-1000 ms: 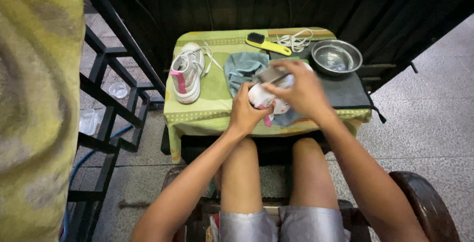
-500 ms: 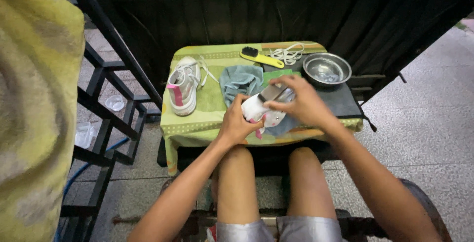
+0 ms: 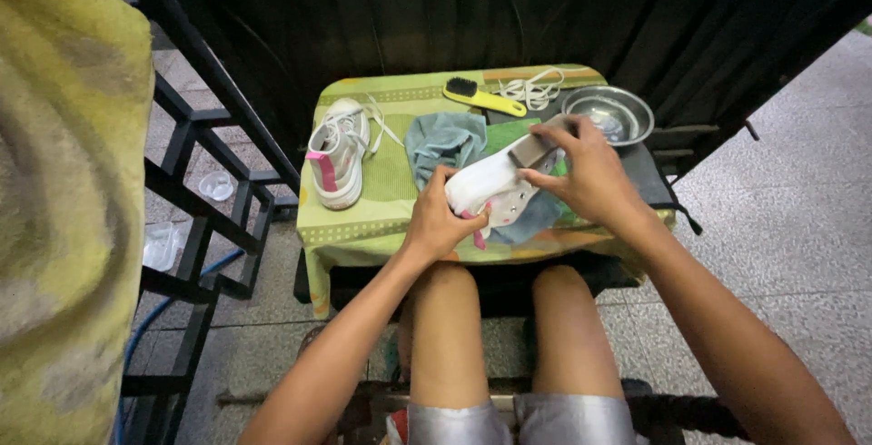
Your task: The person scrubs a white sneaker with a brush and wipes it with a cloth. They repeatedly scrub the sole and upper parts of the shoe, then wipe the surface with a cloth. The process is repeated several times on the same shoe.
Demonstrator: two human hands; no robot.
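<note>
So I'm looking down at both hands working over a small surface [image 3: 363,227] covered with a green-yellow cloth. My left hand [image 3: 436,218] has its fingers wrapped around the rounded end of a white shoe [image 3: 486,186], closed tight on it, with a bit of pink showing at the shoe's underside. My right hand [image 3: 590,173] is on the other end of the same shoe, fingers curled over the top and pinching what looks like a grey strip [image 3: 531,147] there, though I can't tell exactly what that bit is. The shoe is held just above the front middle of the surface, over a blue-grey rag [image 3: 445,141] that's bunched up beneath it. The matching white shoe with pink trim [image 3: 338,153] sits off to the left, upright, laces trailing. Toward the back there's a yellow brush with black bristles [image 3: 481,97], a loose pile of white laces [image 3: 531,91] just beside it, and a shiny metal bowl [image 3: 607,115] at the right rear corner. My bare knees are right below the front edge, and a black metal railing [image 3: 209,182] runs along the left.
</note>
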